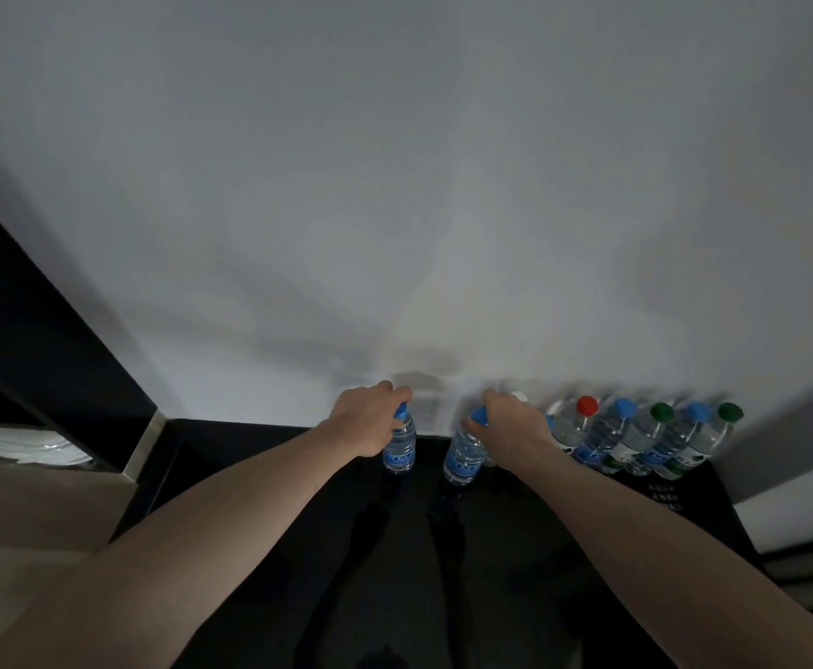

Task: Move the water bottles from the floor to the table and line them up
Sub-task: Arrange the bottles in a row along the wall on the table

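Two clear water bottles with blue caps and blue labels stand on the black table (260,475) near the white wall. My left hand (368,417) grips the neck of the left bottle (399,449). The top of the right bottle (462,458) is held by my right hand (510,424). To the right, a row of several bottles (636,441) stands along the wall, with red, blue and green caps. A white cap shows just behind my right hand.
A white wall (395,185) rises straight behind the table's far edge. A dark cabinet (23,306) stands at the left, with a beige floor (33,514) below it. White print marks the table at the right (663,497).
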### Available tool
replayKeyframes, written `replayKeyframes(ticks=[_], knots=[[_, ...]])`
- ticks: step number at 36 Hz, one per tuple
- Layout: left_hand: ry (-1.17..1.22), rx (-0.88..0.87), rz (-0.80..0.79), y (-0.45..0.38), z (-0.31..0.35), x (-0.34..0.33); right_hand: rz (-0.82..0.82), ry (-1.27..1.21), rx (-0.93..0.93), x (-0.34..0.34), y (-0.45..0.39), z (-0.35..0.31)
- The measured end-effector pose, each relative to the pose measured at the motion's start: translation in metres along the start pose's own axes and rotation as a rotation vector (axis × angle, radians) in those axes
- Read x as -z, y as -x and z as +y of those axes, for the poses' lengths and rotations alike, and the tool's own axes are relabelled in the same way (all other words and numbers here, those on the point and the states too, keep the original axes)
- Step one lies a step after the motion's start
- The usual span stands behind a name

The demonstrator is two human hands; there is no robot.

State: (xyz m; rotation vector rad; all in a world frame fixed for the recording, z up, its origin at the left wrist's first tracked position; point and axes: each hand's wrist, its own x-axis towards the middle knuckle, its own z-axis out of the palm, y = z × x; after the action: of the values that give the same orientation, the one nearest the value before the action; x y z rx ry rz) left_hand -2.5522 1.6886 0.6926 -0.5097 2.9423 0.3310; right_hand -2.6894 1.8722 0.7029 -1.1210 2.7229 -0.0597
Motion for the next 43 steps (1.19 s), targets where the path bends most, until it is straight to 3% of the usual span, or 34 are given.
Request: replayKeyframes(ticks=[24, 43], knots=[[-0.054, -0.082, -0.004, -0.054, 0.020, -0.010, -0.044, -0.081, -0.098, -0.013, -0.048, 0.007], [-0.030, -0.112, 0.080, -0.077, 0.037, -0.019, 0.016, -0.175, -0.157, -0.023, -0.055, 0.011]])
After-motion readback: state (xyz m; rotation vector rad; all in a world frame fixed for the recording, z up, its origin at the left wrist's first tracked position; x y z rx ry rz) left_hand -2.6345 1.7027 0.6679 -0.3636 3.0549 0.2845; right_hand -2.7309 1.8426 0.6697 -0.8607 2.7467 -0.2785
